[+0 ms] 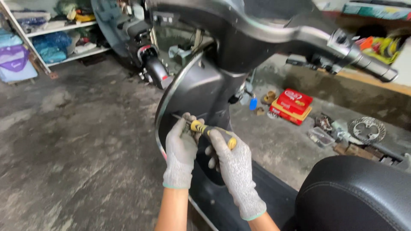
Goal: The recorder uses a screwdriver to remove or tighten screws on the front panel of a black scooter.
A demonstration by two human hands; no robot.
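A dark grey scooter fills the middle of the head view, its front leg shield (pixel 195 92) edged with a chrome trim strip. Both my hands wear grey knit gloves. My right hand (pixel 229 156) grips the yellow-and-black handle of a screwdriver (pixel 205 129). The metal shaft points up and left onto the inner face of the shield. My left hand (pixel 182 143) pinches the shaft near its tip, against the panel. The screw itself is hidden by my fingers.
The black scooter seat (pixel 355 194) is at lower right, and the handlebar (pixel 364 57) juts out at upper right. On the concrete floor lie red boxes (pixel 293 105), a brake disc (pixel 367 129) and small parts. White shelves (pixel 51 32) hold bags at upper left.
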